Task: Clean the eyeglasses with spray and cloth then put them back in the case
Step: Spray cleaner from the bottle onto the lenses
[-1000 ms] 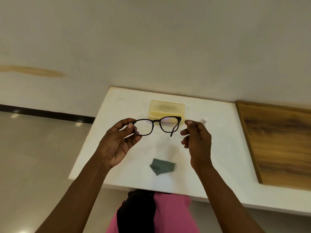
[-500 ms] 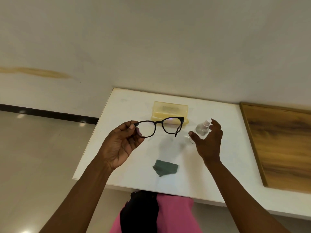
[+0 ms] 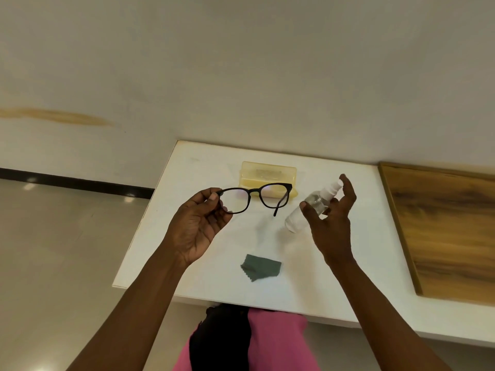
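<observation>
The left hand (image 3: 197, 226) covers the left end of the eyeglasses (image 3: 257, 198), hiding that temple; the right hand (image 3: 330, 210) screens part of the spray bottle (image 3: 312, 207). Beyond the hands, the yellow case (image 3: 269, 175) has blurred, unreadable contents, and the right frame edge crops the wooden board (image 3: 444, 231)

Soft, even indoor light, moderately bright; no hard shadows. Glare spots on the glossy floor (image 3: 29, 186) beside the dark baseboard. Faint diffuse shadow on the white table (image 3: 203, 167) below the left hand's fingertips (image 3: 213, 196). Wide-angle bending at the edges (table lines bow). Overall softness, slight compression haze.
</observation>
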